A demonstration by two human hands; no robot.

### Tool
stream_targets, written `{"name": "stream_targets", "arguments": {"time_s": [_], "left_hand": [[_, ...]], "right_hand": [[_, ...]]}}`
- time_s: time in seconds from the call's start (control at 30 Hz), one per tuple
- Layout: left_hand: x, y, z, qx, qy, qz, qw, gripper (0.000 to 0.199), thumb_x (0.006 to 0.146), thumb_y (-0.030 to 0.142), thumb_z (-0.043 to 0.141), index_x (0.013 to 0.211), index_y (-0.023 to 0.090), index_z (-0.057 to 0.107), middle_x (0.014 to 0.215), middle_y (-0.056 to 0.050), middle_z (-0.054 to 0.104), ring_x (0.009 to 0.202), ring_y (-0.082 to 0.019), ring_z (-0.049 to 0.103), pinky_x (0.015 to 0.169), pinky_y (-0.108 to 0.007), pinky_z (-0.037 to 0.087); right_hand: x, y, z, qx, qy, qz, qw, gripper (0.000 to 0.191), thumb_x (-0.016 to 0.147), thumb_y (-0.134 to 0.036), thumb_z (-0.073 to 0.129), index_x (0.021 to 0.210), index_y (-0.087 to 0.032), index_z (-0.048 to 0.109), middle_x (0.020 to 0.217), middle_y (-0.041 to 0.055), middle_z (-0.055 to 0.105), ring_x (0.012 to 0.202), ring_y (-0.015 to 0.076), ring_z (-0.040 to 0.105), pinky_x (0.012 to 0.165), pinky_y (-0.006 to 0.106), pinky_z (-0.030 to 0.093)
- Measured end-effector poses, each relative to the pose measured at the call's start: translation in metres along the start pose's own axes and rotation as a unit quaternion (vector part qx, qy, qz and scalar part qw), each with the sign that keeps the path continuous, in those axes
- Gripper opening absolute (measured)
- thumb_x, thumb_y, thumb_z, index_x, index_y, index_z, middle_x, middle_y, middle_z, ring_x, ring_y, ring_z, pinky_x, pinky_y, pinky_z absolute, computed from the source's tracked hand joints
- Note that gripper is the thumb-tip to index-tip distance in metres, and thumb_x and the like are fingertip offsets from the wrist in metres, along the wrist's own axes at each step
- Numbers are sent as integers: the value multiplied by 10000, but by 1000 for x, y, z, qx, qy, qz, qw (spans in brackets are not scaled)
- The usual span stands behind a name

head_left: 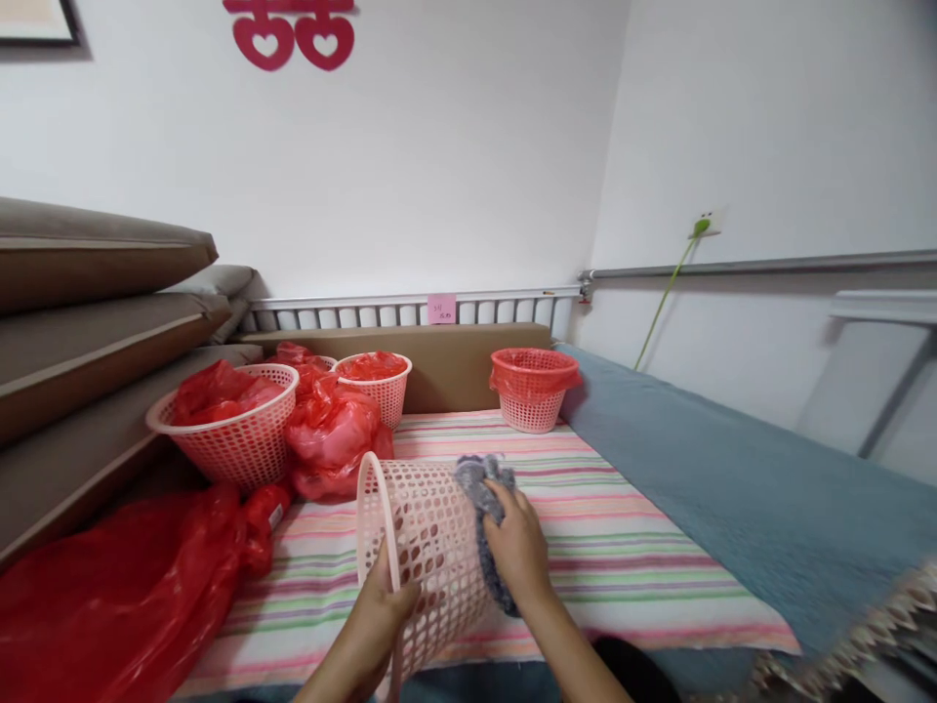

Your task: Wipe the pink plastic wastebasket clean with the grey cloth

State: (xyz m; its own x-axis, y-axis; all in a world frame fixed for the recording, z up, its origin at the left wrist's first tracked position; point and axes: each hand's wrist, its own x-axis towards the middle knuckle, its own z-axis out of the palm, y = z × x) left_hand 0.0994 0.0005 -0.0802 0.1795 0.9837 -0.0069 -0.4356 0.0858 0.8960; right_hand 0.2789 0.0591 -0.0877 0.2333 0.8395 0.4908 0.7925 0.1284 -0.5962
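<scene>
A pale pink plastic basket with a lattice wall lies tipped on its side in front of me, its mouth toward the left. My left hand grips the basket near its rim, some fingers reaching inside. In my right hand is a fuzzy grey cloth, pressed against the outside of the basket's base. Part of the cloth is hidden under my fingers. Beneath the basket spreads a striped cloth.
A basket with a red bag liner stands at the back right. Left are baskets holding red bags, a bundled red bag and a large red plastic bag. Stacked cushions rise at far left. A radiator lines the back wall.
</scene>
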Motion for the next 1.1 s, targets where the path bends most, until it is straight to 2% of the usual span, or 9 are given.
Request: {"name": "stream_targets", "arguments": {"time_s": [0.17,0.3,0.4,0.5,0.6,0.73,0.87,0.97,1.1], "left_hand": [[3,-15,-15,67,21,59,996,812,669,133,639,1408,251,325,1308,-96,586,1231,-288,502,1034,-423,387],[7,-23,-25,94,43,92,990,778,657,116,630,1384,217,372,1321,-104,574,1261,-295,470,1075,-420,340],[7,-25,-24,99,6,76,992,796,679,138,653,1406,220,339,1345,-106,555,1270,-300,460,1061,-420,362],[3,-27,-21,81,-8,41,996,889,726,186,651,1468,240,164,1364,-122,535,1246,-309,486,1011,-447,410],[-1,-33,-23,75,-20,17,997,994,717,205,683,1481,254,48,1370,-125,532,1251,-293,489,1051,-443,360],[-4,-43,-31,61,-57,23,996,965,720,288,716,1472,280,111,1355,-138,548,1218,-298,527,1065,-447,334],[-5,-32,-30,64,-54,0,997,1001,675,303,759,1467,286,147,1369,-160,527,1195,-323,545,1025,-454,377],[0,-8,-15,42,-12,-1,999,1020,670,276,749,1467,301,114,1449,-172,419,1185,-352,544,932,-469,451],[7,14,3,27,-7,33,999,915,695,191,680,1454,229,169,1436,-187,420,1207,-338,511,926,-441,458]], "right_hand": [[-33,-82,12,139,-49,-108,983,603,666,-42,529,1195,-325,586,1095,36,566,1042,201,528,913,299,422],[-40,-100,13,167,-68,-137,974,646,632,-35,552,1203,-335,578,1107,34,555,1042,201,524,916,301,420],[-32,-84,12,131,-70,-140,979,625,654,-42,551,1210,-327,577,1111,45,554,1054,205,517,921,302,412],[-12,-51,11,62,-55,-123,989,573,697,-60,543,1209,-314,582,1130,54,558,1076,207,505,932,296,392],[16,-7,7,-31,-27,-50,998,513,737,-83,526,1209,-274,587,1142,76,562,1063,212,512,900,292,390],[36,38,-2,-123,-1,44,991,453,784,-145,516,1216,-270,577,1044,73,581,959,216,539,743,277,403],[30,49,-5,-150,12,32,988,447,788,-160,531,1214,-284,573,1003,59,576,940,209,530,714,268,383],[23,48,-4,-151,14,26,988,443,791,-166,538,1216,-286,571,1006,61,570,950,213,521,710,269,381],[20,49,-5,-153,9,29,988,437,799,-158,519,1215,-282,574,999,68,568,939,223,524,701,278,384]]}}
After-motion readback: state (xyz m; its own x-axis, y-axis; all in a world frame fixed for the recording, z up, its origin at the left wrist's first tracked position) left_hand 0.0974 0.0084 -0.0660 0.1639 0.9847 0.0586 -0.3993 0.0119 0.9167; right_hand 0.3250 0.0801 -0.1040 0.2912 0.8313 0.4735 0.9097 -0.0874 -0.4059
